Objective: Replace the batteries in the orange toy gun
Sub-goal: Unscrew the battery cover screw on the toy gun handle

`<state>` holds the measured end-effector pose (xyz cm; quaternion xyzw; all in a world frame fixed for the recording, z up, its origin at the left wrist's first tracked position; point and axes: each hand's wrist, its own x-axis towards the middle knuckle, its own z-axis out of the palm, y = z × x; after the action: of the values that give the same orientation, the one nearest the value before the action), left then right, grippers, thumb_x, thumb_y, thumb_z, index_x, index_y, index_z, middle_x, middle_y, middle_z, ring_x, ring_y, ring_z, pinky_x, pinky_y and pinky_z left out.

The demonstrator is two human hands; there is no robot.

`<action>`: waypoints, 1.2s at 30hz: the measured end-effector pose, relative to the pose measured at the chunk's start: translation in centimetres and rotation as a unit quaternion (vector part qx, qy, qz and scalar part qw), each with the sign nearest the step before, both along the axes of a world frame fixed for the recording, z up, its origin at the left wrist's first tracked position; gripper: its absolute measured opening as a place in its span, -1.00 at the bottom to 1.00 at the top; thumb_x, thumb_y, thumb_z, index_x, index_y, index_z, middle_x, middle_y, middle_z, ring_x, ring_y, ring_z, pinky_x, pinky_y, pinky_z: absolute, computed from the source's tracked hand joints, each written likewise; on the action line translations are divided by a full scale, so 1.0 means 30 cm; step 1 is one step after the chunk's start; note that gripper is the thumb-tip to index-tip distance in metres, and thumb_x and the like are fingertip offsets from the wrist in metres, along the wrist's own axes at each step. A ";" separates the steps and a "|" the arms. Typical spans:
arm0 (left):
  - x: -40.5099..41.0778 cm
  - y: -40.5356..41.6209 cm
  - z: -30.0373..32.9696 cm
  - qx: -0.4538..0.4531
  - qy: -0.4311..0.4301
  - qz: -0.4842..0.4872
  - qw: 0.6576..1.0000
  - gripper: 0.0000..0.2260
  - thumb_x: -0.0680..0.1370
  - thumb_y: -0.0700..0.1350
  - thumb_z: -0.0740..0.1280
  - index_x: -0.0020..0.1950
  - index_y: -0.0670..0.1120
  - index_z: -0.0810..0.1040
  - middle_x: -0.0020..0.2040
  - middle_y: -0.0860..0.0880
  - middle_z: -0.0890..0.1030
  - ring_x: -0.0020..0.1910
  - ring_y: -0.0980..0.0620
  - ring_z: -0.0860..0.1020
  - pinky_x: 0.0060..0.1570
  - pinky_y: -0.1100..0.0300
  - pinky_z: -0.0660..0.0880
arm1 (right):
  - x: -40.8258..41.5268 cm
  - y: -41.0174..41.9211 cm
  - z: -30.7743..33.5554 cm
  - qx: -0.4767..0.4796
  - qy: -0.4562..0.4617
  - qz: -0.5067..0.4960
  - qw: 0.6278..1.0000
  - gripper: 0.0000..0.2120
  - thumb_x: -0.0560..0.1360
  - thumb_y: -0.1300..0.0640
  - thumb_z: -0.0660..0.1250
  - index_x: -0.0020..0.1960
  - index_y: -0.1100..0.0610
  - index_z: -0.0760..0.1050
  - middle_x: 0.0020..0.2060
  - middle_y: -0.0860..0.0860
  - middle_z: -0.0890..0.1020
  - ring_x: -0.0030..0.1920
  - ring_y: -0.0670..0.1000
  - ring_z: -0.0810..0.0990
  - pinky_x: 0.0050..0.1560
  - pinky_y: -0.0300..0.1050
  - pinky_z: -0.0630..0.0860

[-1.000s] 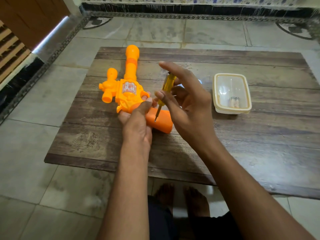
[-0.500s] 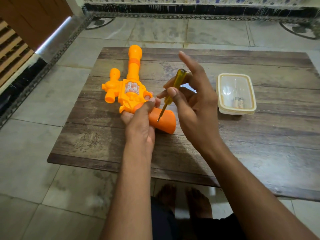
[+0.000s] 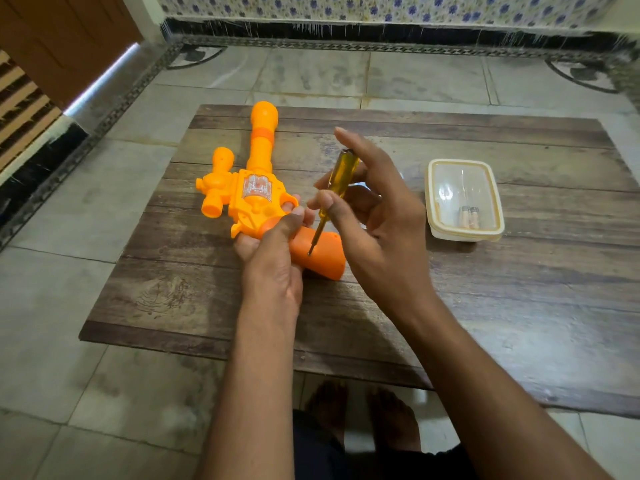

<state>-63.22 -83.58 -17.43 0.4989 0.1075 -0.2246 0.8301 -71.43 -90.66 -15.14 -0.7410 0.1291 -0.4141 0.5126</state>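
The task is judged to be at an early stage: the grip cover appears not yet removed, and the batteries (image 3: 469, 216) are seen inside a closed box (image 3: 464, 199) on the worktop (image 3: 485, 306). The gun (image 3: 256, 188) is lain on the worktop and gripped at the trigger area by the left hand (image 3: 273, 258). The screwdriver (image 3: 332, 192) is pinched by the right hand (image 3: 377, 230), its fingers (image 3: 323, 199) curled round the handle, and its tip is set on the grip.
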 end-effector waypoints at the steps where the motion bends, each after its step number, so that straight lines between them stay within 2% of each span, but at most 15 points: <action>1: 0.001 0.000 0.001 -0.004 0.001 0.003 1.000 -0.68 0.49 -0.50 0.40 -0.02 -0.07 0.57 -0.20 -0.05 0.74 -0.19 -0.04 0.71 0.24 -0.30 0.57 | -0.001 0.002 0.004 -0.013 0.006 -0.004 1.000 -0.49 0.55 0.31 0.44 0.47 0.17 0.44 0.07 -0.01 0.61 -0.02 0.11 0.66 -0.01 0.10 0.66; 3: 0.001 0.000 0.000 -0.010 -0.002 0.000 1.000 -0.64 0.49 -0.50 0.38 0.15 -0.13 0.58 -0.11 -0.08 0.73 -0.23 0.02 0.72 0.20 -0.23 0.61 | 0.000 0.001 0.003 -0.029 0.013 -0.008 0.999 -0.47 0.52 0.31 0.48 0.45 0.14 0.47 0.07 -0.10 0.56 -0.07 0.08 0.62 -0.06 0.05 0.65; 5: 0.002 0.000 -0.008 -0.007 -0.006 0.001 1.000 -0.53 0.49 -0.50 0.38 0.37 -0.23 0.50 0.08 -0.22 0.71 -0.21 0.02 0.73 0.14 -0.17 0.65 | 0.007 -0.002 -0.005 -0.020 0.009 0.001 1.000 -0.45 0.52 0.35 0.43 0.48 0.15 0.44 0.05 -0.15 0.53 -0.06 0.11 0.63 -0.03 0.10 0.65; 7: 0.001 0.000 -0.013 -0.003 -0.007 0.004 1.000 -0.51 0.49 -0.49 0.39 0.41 -0.27 0.47 0.20 -0.32 0.67 -0.16 -0.05 0.73 0.15 -0.21 0.64 | 0.010 -0.004 -0.012 -0.004 0.002 0.013 1.000 -0.42 0.53 0.39 0.34 0.53 0.18 0.39 0.04 -0.16 0.54 0.00 0.14 0.66 0.04 0.18 0.64; 9: 0.001 0.002 -0.011 -0.002 -0.009 0.000 1.000 -0.55 0.50 -0.47 0.40 0.37 -0.28 0.50 0.19 -0.31 0.68 -0.11 -0.10 0.72 0.19 -0.28 0.60 | 0.007 -0.003 -0.013 0.004 0.003 0.018 1.000 -0.43 0.55 0.38 0.31 0.54 0.20 0.36 0.02 -0.09 0.58 0.05 0.09 0.67 0.08 0.17 0.64; 12: -0.001 0.002 -0.009 -0.004 -0.009 -0.002 1.000 -0.67 0.49 -0.49 0.40 0.15 -0.16 0.59 -0.02 -0.17 0.72 -0.16 -0.06 0.71 0.24 -0.31 0.57 | 0.000 0.003 -0.003 -0.015 0.014 0.004 1.000 -0.46 0.56 0.31 0.41 0.51 0.16 0.40 0.10 0.00 0.63 0.06 0.03 0.66 0.04 0.10 0.65; 15: -0.005 0.000 -0.005 -0.006 -0.008 0.002 1.000 -0.62 0.49 -0.51 0.38 0.22 -0.16 0.56 0.03 -0.19 0.70 -0.04 -0.12 0.70 0.25 -0.28 0.57 | 0.002 0.005 -0.002 -0.031 0.013 0.003 0.999 -0.44 0.52 0.32 0.46 0.49 0.13 0.44 0.03 -0.07 0.55 -0.06 0.09 0.61 -0.05 0.07 0.65; 17: -0.006 -0.004 -0.008 -0.003 -0.010 0.002 1.000 -0.64 0.50 -0.51 0.37 0.15 -0.12 0.57 0.01 -0.16 0.70 0.01 -0.14 0.69 0.24 -0.25 0.59 | 0.003 -0.001 -0.007 -0.024 0.013 0.013 1.000 -0.41 0.52 0.36 0.39 0.52 0.14 0.40 0.07 -0.13 0.54 -0.04 0.09 0.63 -0.01 0.11 0.64; 19: -0.006 -0.002 -0.010 0.005 -0.013 -0.002 1.000 -0.65 0.50 -0.50 0.37 0.06 -0.06 0.56 -0.01 -0.13 0.70 -0.06 -0.09 0.71 0.15 -0.19 0.64 | 0.002 -0.001 -0.009 -0.014 0.009 0.025 1.000 -0.39 0.52 0.38 0.32 0.55 0.16 0.35 0.16 -0.08 0.57 0.01 0.12 0.66 0.06 0.17 0.63; 21: -0.003 0.000 -0.013 0.007 -0.023 -0.013 1.000 -0.67 0.50 -0.49 0.38 0.10 -0.11 0.58 0.00 -0.16 0.70 -0.18 -0.02 0.72 0.02 -0.11 0.67 | 0.000 0.004 -0.008 -0.010 0.008 0.029 0.999 -0.41 0.54 0.38 0.31 0.55 0.17 0.35 0.14 -0.05 0.58 0.02 0.12 0.66 0.07 0.17 0.63; 25: -0.004 -0.003 -0.015 -0.002 -0.029 -0.006 1.000 -0.67 0.48 -0.50 0.39 0.00 -0.06 0.59 -0.16 -0.06 0.73 -0.17 -0.04 0.71 0.21 -0.27 0.60 | -0.005 0.004 0.000 -0.045 0.014 -0.013 0.999 -0.46 0.54 0.27 0.47 0.48 0.13 0.45 0.06 -0.03 0.57 -0.05 0.07 0.62 -0.05 -0.03 0.65; 28: -0.004 -0.006 -0.014 -0.003 -0.028 -0.004 1.000 -0.68 0.49 -0.48 0.41 0.02 -0.07 0.58 -0.07 -0.15 0.71 -0.18 -0.06 0.71 0.22 -0.32 0.58 | -0.001 -0.005 -0.009 -0.037 0.012 -0.030 0.999 -0.43 0.51 0.35 0.46 0.49 0.14 0.45 0.00 0.02 0.55 -0.06 0.04 0.61 -0.05 -0.05 0.65; 32: -0.003 -0.002 -0.016 0.014 -0.033 -0.006 0.999 -0.73 0.49 -0.46 0.42 -0.04 -0.09 0.61 0.05 -0.26 0.71 0.03 -0.28 0.71 0.20 -0.38 0.57 | 0.001 -0.003 -0.015 0.012 0.005 0.007 1.000 -0.42 0.56 0.38 0.30 0.56 0.17 0.34 0.07 -0.01 0.62 0.09 0.05 0.67 0.08 0.14 0.66; 34: -0.002 0.000 -0.015 0.007 -0.030 -0.006 1.000 -0.71 0.49 -0.47 0.42 -0.03 -0.08 0.60 -0.01 -0.20 0.73 -0.05 -0.19 0.73 0.20 -0.33 0.59 | -0.002 0.002 -0.010 -0.003 0.004 0.005 1.000 -0.44 0.58 0.33 0.34 0.55 0.16 0.36 0.12 -0.01 0.63 0.12 0.04 0.66 0.09 0.13 0.65; 36: -0.002 0.002 -0.014 0.001 -0.026 -0.005 1.000 -0.67 0.48 -0.49 0.41 -0.01 -0.06 0.58 -0.12 -0.10 0.73 -0.19 -0.03 0.73 0.12 -0.21 0.65 | -0.003 0.005 -0.005 -0.032 0.006 -0.012 0.999 -0.46 0.55 0.27 0.45 0.51 0.13 0.43 0.09 -0.07 0.59 0.04 0.05 0.63 0.03 0.05 0.64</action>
<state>-63.27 -83.52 -17.84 0.5063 0.0833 -0.2158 0.8308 -71.52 -90.50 -15.31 -0.7580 0.1274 -0.4197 0.4828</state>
